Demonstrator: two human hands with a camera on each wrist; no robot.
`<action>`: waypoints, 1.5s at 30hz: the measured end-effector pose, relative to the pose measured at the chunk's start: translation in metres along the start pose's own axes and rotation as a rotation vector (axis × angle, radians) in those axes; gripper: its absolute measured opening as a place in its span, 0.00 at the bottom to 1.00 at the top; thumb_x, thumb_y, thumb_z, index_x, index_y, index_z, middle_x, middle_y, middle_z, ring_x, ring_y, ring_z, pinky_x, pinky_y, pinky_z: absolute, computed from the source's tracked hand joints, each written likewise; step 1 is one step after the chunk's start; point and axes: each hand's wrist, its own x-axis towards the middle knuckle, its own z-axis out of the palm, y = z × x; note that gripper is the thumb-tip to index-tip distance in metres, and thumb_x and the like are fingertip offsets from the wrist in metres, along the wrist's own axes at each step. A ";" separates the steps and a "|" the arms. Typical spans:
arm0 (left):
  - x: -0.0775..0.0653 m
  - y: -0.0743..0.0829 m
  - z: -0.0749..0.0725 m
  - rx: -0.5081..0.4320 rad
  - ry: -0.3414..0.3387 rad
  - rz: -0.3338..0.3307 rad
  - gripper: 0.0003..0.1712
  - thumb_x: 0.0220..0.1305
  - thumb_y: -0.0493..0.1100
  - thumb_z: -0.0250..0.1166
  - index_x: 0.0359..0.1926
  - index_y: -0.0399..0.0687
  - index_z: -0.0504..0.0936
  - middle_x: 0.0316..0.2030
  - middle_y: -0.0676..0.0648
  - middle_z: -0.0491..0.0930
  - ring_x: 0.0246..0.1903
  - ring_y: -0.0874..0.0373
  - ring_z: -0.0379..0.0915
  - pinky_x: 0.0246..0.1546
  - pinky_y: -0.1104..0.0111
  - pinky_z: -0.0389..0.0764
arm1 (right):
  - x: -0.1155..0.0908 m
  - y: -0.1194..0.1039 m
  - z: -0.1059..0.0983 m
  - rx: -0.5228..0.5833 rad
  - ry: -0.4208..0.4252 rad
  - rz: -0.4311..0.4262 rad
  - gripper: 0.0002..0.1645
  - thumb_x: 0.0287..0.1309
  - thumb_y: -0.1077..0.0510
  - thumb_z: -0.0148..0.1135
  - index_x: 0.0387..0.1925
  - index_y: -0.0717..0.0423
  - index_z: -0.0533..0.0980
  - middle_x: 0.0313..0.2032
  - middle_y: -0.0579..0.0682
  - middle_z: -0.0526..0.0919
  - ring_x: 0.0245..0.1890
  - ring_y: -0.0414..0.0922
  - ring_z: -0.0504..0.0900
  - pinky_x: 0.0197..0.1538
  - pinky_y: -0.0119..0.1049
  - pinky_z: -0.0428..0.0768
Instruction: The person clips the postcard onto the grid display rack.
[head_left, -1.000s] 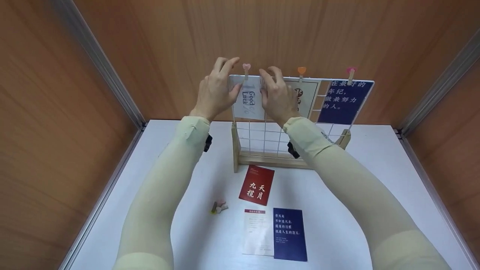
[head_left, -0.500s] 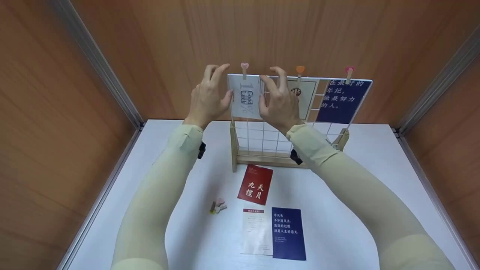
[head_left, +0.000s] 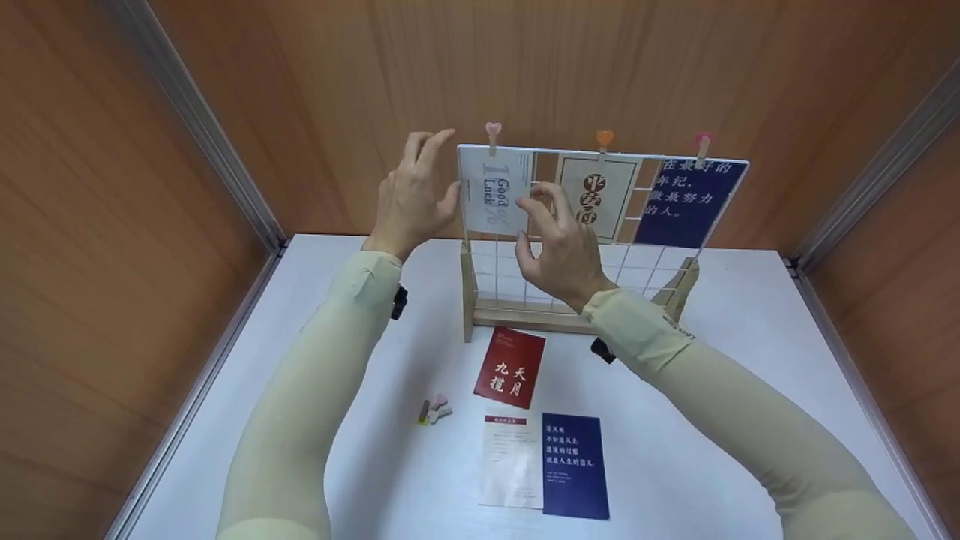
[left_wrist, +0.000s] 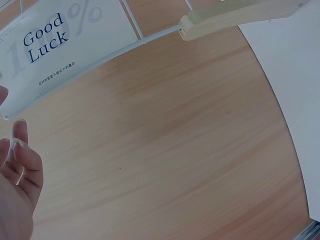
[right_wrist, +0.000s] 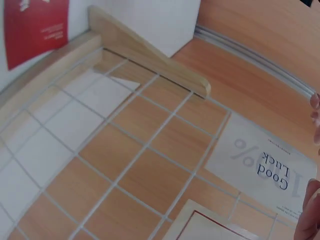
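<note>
A white "Good Luck" card [head_left: 495, 187] hangs sideways at the upper left of a wire grid rack, under a pink heart-topped clothespin [head_left: 493, 130]. Beside the card's left edge is my left hand [head_left: 414, 193], fingers loosely bent and raised, thumb tip right at the edge. My right hand [head_left: 564, 244] is in front of the grid by the card's lower right corner, fingers loosely bent, nothing between them. In the left wrist view the card [left_wrist: 65, 45] lies flat against the wires, just above my fingers. The right wrist view has it [right_wrist: 265, 165] beside my right fingertips [right_wrist: 310, 205].
A cream card [head_left: 621, 187] hangs under an orange clothespin [head_left: 604, 140], a navy card [head_left: 686, 210] under a magenta one [head_left: 703, 142]. On the white table lie a red card [head_left: 510, 366], a white card [head_left: 510, 465], a navy card [head_left: 576, 472] and several small clothespins [head_left: 435, 411].
My right hand has dropped from the grid's top bar, down and away from the card, uncovering the cream card. The left hand has shifted slightly left, away from the pink clothespin.
</note>
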 end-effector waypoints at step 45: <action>-0.033 0.001 0.009 -0.033 -0.016 0.008 0.33 0.63 0.41 0.67 0.68 0.48 0.68 0.60 0.43 0.68 0.20 0.57 0.69 0.22 0.68 0.75 | -0.137 0.012 0.006 -0.004 -0.431 0.246 0.15 0.58 0.60 0.66 0.47 0.61 0.80 0.40 0.55 0.82 0.33 0.48 0.83 0.34 0.43 0.82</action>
